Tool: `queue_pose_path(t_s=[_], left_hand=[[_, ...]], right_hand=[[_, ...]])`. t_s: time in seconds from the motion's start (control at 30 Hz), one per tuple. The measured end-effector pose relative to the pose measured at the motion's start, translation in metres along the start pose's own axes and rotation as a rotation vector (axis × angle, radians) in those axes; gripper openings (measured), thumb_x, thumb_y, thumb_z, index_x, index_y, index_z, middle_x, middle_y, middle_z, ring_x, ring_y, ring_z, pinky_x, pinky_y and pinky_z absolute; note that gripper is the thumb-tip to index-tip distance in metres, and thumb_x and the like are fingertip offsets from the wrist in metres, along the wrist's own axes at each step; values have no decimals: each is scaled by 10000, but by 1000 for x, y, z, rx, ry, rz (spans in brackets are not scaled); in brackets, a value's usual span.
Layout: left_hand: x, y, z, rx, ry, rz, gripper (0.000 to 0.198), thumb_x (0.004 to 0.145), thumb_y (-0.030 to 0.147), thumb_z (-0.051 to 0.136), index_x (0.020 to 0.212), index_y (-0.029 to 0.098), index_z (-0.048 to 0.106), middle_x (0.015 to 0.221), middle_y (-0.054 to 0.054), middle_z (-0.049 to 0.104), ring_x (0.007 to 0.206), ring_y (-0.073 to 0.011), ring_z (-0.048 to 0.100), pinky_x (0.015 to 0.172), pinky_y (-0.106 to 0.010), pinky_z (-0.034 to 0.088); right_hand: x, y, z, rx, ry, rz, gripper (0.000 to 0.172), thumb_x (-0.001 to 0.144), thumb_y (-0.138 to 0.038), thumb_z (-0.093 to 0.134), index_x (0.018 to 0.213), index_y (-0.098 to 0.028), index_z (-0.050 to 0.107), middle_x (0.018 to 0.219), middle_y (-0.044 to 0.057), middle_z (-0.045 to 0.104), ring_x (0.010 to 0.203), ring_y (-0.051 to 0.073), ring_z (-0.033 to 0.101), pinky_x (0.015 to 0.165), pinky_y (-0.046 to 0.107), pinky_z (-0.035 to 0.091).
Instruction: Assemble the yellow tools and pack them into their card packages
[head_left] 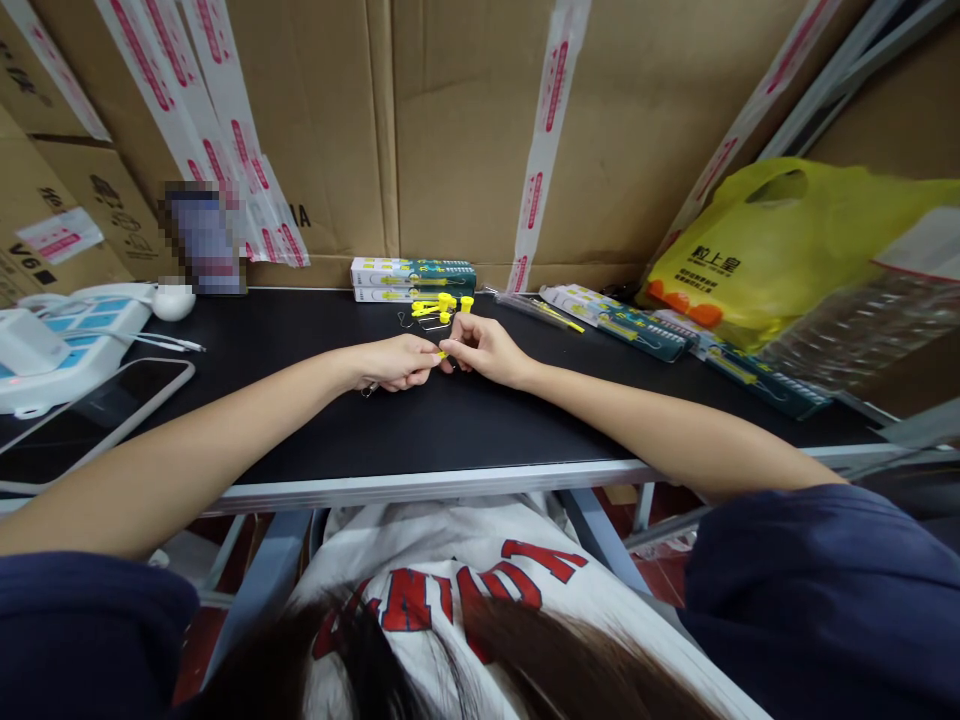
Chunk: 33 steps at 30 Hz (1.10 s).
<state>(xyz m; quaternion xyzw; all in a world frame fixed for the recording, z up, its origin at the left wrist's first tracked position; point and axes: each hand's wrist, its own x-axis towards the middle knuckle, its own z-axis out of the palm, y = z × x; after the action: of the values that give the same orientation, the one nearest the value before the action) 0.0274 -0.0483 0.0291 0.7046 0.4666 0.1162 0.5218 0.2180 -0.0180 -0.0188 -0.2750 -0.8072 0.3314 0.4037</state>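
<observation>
Grip, left hand: fingers curled closed around a small yellow plastic piece, pinched at the fingertips; a thin metal wire end shows below the heel of this hand.
Grip, right hand: fingertips closed on the other side of the same small yellow plastic piece, thumb and forefinger meeting those of the left hand.
Location of part: the yellow piece sits between the two hands, just above the black matte tabletop, near its middle.
Technique, as judged: keep both pinches close to the joint, hold the part low over the tabletop, and apply force along its axis, since a part this small is likely to slip or spring away.
Hand pose: both wrists rest on or just over the tabletop, palms turned inward, knuckles up.
Arm pose: both forearms are bare and extended forward, converging on the centre; dark blue sleeves are pushed up near the shoulders.
Nearby stock: a loose cluster of yellow plastic pieces and wire hooks lies just beyond the hands.
Behind stock: two stacked green-and-white printed cartons stand against the brown cardboard wall.
Right side: a yellow plastic carrier bag lies well apart from the hands.
</observation>
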Motion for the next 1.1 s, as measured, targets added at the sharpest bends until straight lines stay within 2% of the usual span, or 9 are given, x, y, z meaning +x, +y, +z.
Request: queue_pose_path(t_s=[0.23, 0.43, 0.57, 0.7, 0.83, 1.1], left_hand=[[2, 5, 1, -69, 65, 33, 191, 1012, 266, 423, 831, 207, 428, 470, 79, 414, 285, -24, 225, 319, -140, 134], [3, 7, -2, -30, 43, 56, 185, 939, 268, 592, 799, 187, 504, 498, 76, 451, 303, -11, 250, 325, -157, 132], [5, 4, -4, 97, 158, 84, 159, 956, 210, 531, 804, 171, 553, 481, 72, 463, 318, -29, 291, 332, -169, 181], [6, 1, -11, 278, 258, 143, 132, 934, 171, 531, 827, 152, 605, 475, 66, 493, 347, -42, 358, 363, -167, 250], [6, 0, -12, 351, 229, 138, 111, 910, 178, 555, 836, 144, 631, 479, 67, 513, 366, -46, 385, 394, -168, 281], [7, -2, -6, 346, 186, 96, 127, 921, 215, 544, 827, 154, 604, 490, 58, 516, 349, -54, 369, 366, -187, 261]], right_hand=[[5, 6, -7, 82, 62, 32, 544, 784, -688, 697, 756, -224, 413, 517, -69, 529, 405, 74, 477, 414, 211, 404], [7, 5, -12, 100, 32, 15, 532, 786, -651, 721, 759, -216, 416, 541, -55, 555, 436, 69, 499, 416, 192, 429], [5, 3, -15, 46, -6, 12, 514, 782, -632, 735, 750, -204, 453, 558, -49, 557, 465, 74, 500, 429, 197, 425], [4, 1, -19, -97, -81, -19, 404, 816, -528, 735, 766, -172, 552, 611, -17, 587, 534, 101, 540, 496, 226, 442], [3, 1, -20, -208, -51, -68, 303, 833, -420, 709, 751, -167, 563, 653, -2, 605, 571, 105, 531, 543, 234, 415], [1, 1, -14, -241, -85, -88, 264, 857, -398, 669, 768, -165, 582, 667, -1, 606, 594, 111, 515, 569, 237, 397]])
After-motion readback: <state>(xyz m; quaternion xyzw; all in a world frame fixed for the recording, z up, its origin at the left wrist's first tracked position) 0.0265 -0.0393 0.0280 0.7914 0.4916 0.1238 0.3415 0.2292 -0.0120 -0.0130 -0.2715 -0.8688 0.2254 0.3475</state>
